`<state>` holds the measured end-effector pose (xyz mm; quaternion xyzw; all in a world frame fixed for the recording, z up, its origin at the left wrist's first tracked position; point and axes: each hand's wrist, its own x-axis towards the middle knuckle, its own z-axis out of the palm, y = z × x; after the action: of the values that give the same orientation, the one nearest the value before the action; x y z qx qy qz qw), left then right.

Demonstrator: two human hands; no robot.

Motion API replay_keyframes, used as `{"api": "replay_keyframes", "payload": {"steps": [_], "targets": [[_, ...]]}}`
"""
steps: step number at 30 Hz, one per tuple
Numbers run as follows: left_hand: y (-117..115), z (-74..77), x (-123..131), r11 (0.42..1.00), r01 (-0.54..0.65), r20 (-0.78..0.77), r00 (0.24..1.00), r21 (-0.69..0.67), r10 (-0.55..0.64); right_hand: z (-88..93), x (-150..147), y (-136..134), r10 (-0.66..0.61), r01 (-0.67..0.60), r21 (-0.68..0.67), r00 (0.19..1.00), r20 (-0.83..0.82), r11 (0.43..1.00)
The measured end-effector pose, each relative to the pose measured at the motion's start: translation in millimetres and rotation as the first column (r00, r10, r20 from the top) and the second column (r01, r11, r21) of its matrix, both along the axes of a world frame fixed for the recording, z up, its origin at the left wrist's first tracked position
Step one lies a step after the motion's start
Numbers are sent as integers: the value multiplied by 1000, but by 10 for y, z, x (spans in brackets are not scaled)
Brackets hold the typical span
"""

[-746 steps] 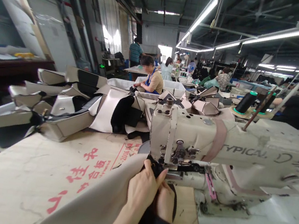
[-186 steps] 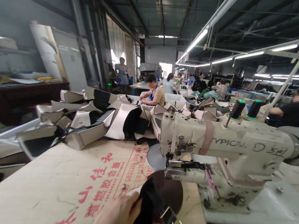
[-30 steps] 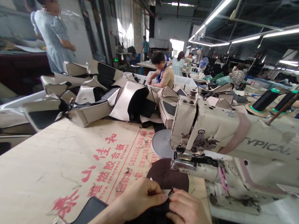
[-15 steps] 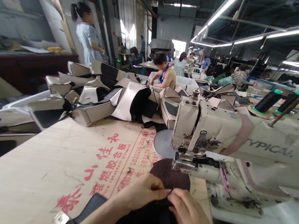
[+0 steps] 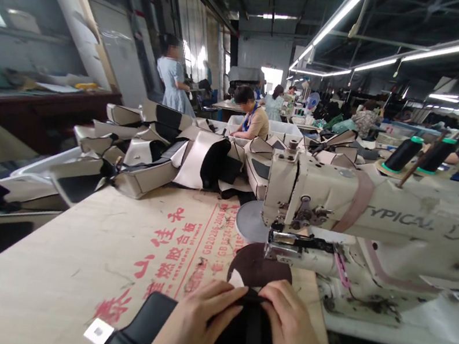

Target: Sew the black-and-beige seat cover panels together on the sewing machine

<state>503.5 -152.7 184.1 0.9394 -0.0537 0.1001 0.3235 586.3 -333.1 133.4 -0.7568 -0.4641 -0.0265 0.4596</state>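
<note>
Both of my hands pinch the top edge of a black bag piece (image 5: 223, 338) close in front of me. My left hand (image 5: 206, 312) grips it from the left, fingers stretched over the edge and thumb below. My right hand (image 5: 287, 316) holds the same edge at its right end. A small pale corner (image 5: 237, 279) pokes out just past my left fingertips. To the left, a black flap (image 5: 147, 320) bears a white tag-like square (image 5: 99, 332) at its end. Just beyond my hands lies a dark brown round pad (image 5: 258, 265), partly under the sewing machine (image 5: 318, 193).
The plywood table (image 5: 77, 264) carries red printing and loose thread ends. Beige and black bag pieces (image 5: 196, 158) are heaped along its far edge. A grey disc (image 5: 250, 220) lies beside the machine head. Black thread cones (image 5: 404, 154) stand behind the machine. Several people work farther back.
My left hand has shifted its grip, its fingers now straighter along the edge, and the pale corner has come into sight. The person at the back left has walked rightward.
</note>
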Motion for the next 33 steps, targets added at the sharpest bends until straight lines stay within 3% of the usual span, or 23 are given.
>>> {"api": "replay_keyframes", "payload": {"steps": [5, 10, 20, 24, 29, 33], "targets": [[43, -192, 11, 953, 143, 87, 981, 269, -172, -13, -3, 26, -53, 53, 20, 999, 7, 998], [45, -134, 208, 905, 206, 34, 971, 372, -235, 0, 56, 36, -118, 117, 24, 993, 2, 993], [25, -87, 393, 931, 186, -54, 983, 315, -178, 20, 153, 50, -63, 92, -180, 985, 161, 979], [77, -61, 431, 955, 189, -84, 981, 226, -175, 45, 166, 104, -61, 84, -169, 989, 134, 982], [53, -54, 454, 927, 202, -32, 979, 317, -203, 9, 171, 128, -77, 77, -123, 997, 4, 989], [51, -16, 502, 969, 197, -92, 978, 148, -185, -57, 175, 140, -116, 116, -70, 993, 8, 991]]}}
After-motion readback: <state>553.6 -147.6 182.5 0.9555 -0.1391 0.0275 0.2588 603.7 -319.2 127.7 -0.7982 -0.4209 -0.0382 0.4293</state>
